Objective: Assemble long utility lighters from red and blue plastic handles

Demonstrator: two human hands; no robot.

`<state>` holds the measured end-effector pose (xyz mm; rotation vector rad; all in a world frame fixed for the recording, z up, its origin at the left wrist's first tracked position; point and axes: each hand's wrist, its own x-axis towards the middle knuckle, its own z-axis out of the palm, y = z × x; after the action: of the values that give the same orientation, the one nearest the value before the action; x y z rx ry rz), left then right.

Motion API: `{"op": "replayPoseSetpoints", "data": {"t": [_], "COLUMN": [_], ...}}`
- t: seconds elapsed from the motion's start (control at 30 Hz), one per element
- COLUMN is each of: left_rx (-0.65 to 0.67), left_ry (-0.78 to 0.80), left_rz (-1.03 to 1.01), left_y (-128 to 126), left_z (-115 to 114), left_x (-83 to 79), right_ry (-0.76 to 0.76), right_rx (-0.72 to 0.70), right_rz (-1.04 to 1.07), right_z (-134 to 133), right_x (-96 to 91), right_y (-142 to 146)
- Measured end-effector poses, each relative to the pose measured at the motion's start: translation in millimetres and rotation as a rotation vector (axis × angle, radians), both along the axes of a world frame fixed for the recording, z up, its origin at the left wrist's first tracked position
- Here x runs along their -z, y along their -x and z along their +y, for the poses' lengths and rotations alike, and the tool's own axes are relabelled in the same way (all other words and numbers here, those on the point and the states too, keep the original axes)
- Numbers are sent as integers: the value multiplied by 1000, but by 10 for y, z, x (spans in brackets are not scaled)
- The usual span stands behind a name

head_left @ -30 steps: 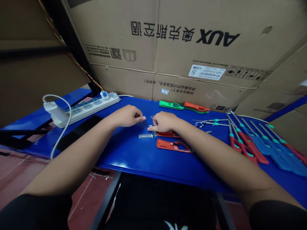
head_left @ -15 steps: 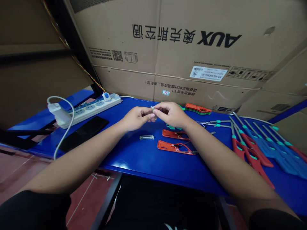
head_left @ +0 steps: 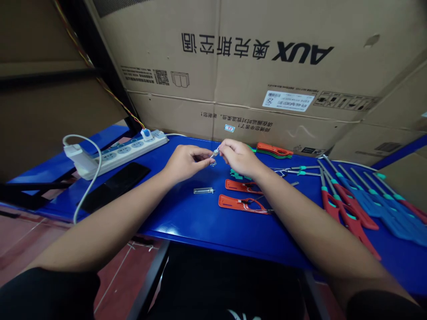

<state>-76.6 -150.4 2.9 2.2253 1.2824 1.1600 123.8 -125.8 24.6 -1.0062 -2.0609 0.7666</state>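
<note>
Over the middle of the blue surface [head_left: 187, 218], as the head camera shows it to me, my left hand [head_left: 185, 163] and my right hand [head_left: 238, 156] work close together, fingertips pinched around a small pale part [head_left: 216, 152] held up between them. My left thumb and forefinger nip its lower end while my right fingers close on the upper end; it is too small for me to make out in detail. Just beneath my left fingertips, tiny metal pieces [head_left: 213, 164] lie scattered. Nearer to me rests a clear tube [head_left: 203, 191], apart from both hands, and to its right lie two orange shells [head_left: 230, 202], one behind the other, with wires inside. Teal bits [head_left: 237, 174] sit behind these, partly covered by my right hand. Against the cardboard [head_left: 233, 84] at the back I see a stack of handles [head_left: 274, 150], orange on top and green below. Far to the right, red handles [head_left: 365, 218] and blue handles [head_left: 376, 204] lie fanned out with their metal rods pointing away. On my left, a flat black object [head_left: 116, 186] lies beside a white power strip [head_left: 125, 151].
</note>
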Motion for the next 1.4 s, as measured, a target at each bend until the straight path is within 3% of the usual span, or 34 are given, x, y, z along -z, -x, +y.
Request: {"op": "replayPoseSetpoints", "data": {"t": [0.13,0.4,0.57,0.77,1.03,1.13,1.3,1.4], "left_rx": [41,99,130,178,266,274,384,439], "left_ry": [-29,-35,-59,-90,-92,-21,271,221], "left_rz": [28,44,118,169,220,182,-11,41], "left_y": [12,25,29,47,32,21,19,21], "left_z": [-6,-23,-8,5,-11,-21,-18,-10], "left_x": [-25,-46,-47,-25,-50,-43,4,-13], "right_ry": [-34,83,-23,-122,-281,-312,-300,-269], "right_rx": [-20,-136,-149,-305,-370,-378,-392,-414], "right_rz": [-75,-86,-181,-287,-420,-419,-322,-274], "right_z": [-15,46,59,77,48,27,16,11], "right_x": [-34,-25,-33,-67,-97,-110,-88,-65], "right_y": [-33,-115,-144,-211,-256,-255,-236,-218]}}
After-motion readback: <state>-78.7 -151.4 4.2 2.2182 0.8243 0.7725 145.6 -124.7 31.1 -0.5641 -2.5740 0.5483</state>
